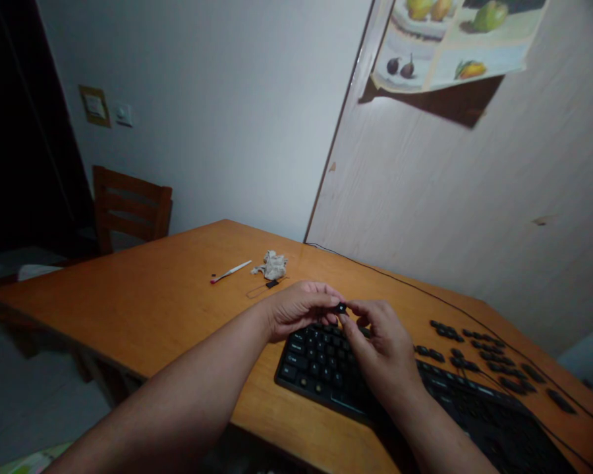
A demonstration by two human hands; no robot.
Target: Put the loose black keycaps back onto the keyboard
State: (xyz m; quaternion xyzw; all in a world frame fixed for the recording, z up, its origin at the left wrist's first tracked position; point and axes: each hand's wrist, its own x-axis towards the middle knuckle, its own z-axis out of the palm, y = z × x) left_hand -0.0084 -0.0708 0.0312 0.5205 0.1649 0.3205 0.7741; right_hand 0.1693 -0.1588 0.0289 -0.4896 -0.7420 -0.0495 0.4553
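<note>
Between the fingertips of both hands is a small black keycap (pixel 342 307) with a light mark on its top. My left hand (pixel 304 308) pinches it from the left, and my right hand (pixel 379 332) grips it from the right with thumb and forefinger. Both hands are above the far edge of a black keyboard (pixel 310 359), which lies tilted across the front of the table. Its left end carries keys, with a couple of bare spots in the lowest row. My right hand and forearm hide part of its middle.
Loose black keycaps (pixel 494 355) lie in groups on the wooden table (pixel 178 283) to the right. A crumpled grey cloth (pixel 273 264), a thin white-handled brush (pixel 232 270) and a wire tool (pixel 271 284) lie beyond my left hand. A cable (pixel 400 280) runs along the back. A chair (pixel 131 207) stands at left.
</note>
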